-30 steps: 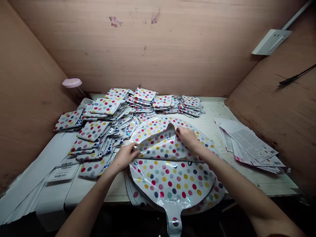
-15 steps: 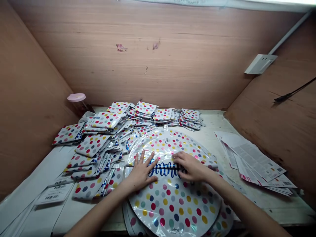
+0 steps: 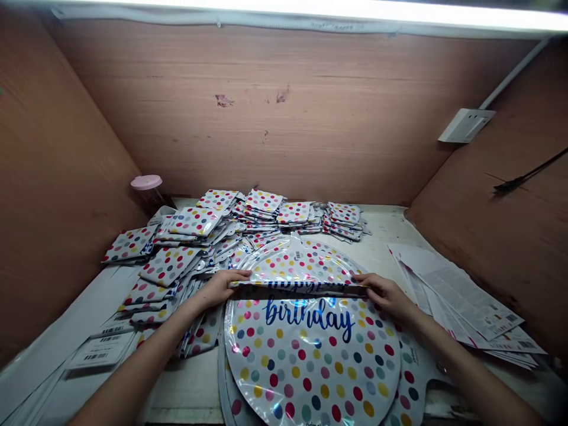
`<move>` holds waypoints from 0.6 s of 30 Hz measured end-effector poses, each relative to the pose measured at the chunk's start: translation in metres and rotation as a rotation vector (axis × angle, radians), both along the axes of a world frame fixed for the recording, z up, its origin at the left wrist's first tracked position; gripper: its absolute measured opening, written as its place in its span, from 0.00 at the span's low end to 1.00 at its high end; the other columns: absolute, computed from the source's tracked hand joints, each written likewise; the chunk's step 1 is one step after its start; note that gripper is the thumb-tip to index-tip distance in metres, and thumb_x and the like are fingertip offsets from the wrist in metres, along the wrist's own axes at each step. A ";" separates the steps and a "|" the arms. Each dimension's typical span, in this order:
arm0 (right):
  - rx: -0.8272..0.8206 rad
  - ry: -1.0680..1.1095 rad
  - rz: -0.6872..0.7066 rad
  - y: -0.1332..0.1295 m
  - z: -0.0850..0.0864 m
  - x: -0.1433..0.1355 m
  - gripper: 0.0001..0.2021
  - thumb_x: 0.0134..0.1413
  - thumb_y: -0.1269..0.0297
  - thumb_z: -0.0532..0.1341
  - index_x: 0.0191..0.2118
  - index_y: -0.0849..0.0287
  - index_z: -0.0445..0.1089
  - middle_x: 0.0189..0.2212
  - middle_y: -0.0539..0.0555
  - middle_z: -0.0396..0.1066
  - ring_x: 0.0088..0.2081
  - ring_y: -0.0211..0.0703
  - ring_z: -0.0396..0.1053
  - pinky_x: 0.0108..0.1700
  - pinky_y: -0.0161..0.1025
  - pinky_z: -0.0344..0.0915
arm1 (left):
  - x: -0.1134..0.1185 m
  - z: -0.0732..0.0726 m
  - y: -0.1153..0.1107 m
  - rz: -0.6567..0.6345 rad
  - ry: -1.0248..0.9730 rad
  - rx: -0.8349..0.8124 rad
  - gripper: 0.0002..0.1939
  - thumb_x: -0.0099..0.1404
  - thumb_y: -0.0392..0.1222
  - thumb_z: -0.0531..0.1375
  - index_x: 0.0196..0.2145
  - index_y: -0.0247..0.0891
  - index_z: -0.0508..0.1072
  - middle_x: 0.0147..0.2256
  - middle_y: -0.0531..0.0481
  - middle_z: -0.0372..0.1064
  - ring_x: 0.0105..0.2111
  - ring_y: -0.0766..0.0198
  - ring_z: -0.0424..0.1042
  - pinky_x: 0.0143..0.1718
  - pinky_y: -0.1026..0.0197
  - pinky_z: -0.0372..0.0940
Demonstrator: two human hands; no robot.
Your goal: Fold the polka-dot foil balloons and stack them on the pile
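Observation:
A flat, round polka-dot foil balloon (image 3: 310,367) with blue "birthday" lettering lies in front of me on a stack of similar ones. Across its upper part runs a raised fold, where the word "happy" is partly hidden. My left hand (image 3: 226,285) pinches the fold's left end between thumb and fingers. At the opposite end, my right hand (image 3: 384,294) grips the same edge. Between the hands the fold stands slightly off the sheet, with a dark gap under it. More dotted foil sheets (image 3: 410,378) stick out below on the right.
Folded dotted foil packets (image 3: 168,263) are piled on the left and along the back. Printed paper sheets (image 3: 461,290) lie at right, and barcode labels (image 3: 100,352) at left. A pink-lidded jar (image 3: 146,183) stands in the back left corner. Wooden panels (image 3: 266,142) enclose the table.
Both hands have moved apart from the balloon's middle to the ends of the fold and now grip it. The fold's edge is raised, and "birthday" shows fully. My view has tilted up slightly.

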State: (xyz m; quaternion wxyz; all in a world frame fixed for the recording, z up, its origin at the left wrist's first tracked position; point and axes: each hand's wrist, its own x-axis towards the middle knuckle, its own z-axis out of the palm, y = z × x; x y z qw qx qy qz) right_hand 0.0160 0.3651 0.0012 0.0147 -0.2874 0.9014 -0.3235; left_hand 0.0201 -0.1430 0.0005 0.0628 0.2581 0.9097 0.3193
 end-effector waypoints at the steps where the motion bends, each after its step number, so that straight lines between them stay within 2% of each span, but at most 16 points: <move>1: -0.028 -0.046 -0.003 0.002 0.002 0.000 0.13 0.56 0.65 0.55 0.45 0.58 0.71 0.55 0.59 0.67 0.57 0.50 0.63 0.57 0.49 0.63 | -0.001 0.002 0.000 0.032 -0.025 0.024 0.23 0.54 0.34 0.52 0.47 0.39 0.75 0.54 0.48 0.68 0.55 0.57 0.67 0.59 0.54 0.58; 4: -0.036 -0.094 0.024 0.004 0.003 -0.002 0.16 0.52 0.58 0.61 0.46 0.57 0.72 0.55 0.60 0.66 0.58 0.54 0.62 0.59 0.52 0.60 | -0.001 0.007 0.005 0.142 -0.057 0.044 0.20 0.57 0.37 0.52 0.45 0.40 0.75 0.51 0.48 0.71 0.52 0.56 0.69 0.56 0.54 0.60; 7: -0.105 -0.120 0.003 0.007 0.000 -0.005 0.16 0.57 0.52 0.57 0.44 0.56 0.74 0.51 0.59 0.71 0.56 0.54 0.65 0.59 0.53 0.60 | -0.002 0.006 0.009 0.233 -0.040 0.024 0.16 0.64 0.45 0.50 0.42 0.41 0.74 0.43 0.47 0.75 0.44 0.54 0.72 0.48 0.57 0.65; 10: -0.200 -0.205 -0.060 0.011 -0.004 -0.005 0.22 0.56 0.49 0.58 0.51 0.56 0.71 0.54 0.59 0.69 0.57 0.54 0.64 0.59 0.53 0.60 | -0.003 0.003 0.010 0.277 -0.018 0.025 0.20 0.67 0.53 0.48 0.40 0.39 0.74 0.40 0.46 0.75 0.40 0.53 0.73 0.43 0.58 0.65; 13: -0.255 -0.245 -0.084 0.013 -0.004 -0.003 0.24 0.51 0.47 0.63 0.49 0.57 0.73 0.53 0.59 0.69 0.57 0.55 0.63 0.60 0.53 0.58 | -0.001 0.001 0.008 0.265 -0.018 0.036 0.20 0.64 0.56 0.52 0.41 0.39 0.74 0.43 0.46 0.74 0.43 0.51 0.72 0.45 0.58 0.65; 16: -0.320 -0.320 -0.177 0.011 0.001 -0.002 0.22 0.54 0.45 0.59 0.44 0.58 0.76 0.51 0.60 0.71 0.56 0.56 0.64 0.59 0.52 0.60 | 0.002 0.003 0.006 0.199 -0.055 0.046 0.19 0.65 0.56 0.52 0.38 0.40 0.75 0.40 0.47 0.76 0.40 0.54 0.73 0.43 0.58 0.66; 18: -0.316 -0.370 -0.203 0.008 0.006 -0.002 0.23 0.54 0.46 0.59 0.48 0.57 0.74 0.53 0.59 0.69 0.57 0.56 0.64 0.58 0.51 0.61 | 0.004 0.002 0.006 0.168 -0.053 0.075 0.19 0.65 0.55 0.53 0.40 0.40 0.75 0.42 0.47 0.75 0.42 0.54 0.73 0.47 0.57 0.66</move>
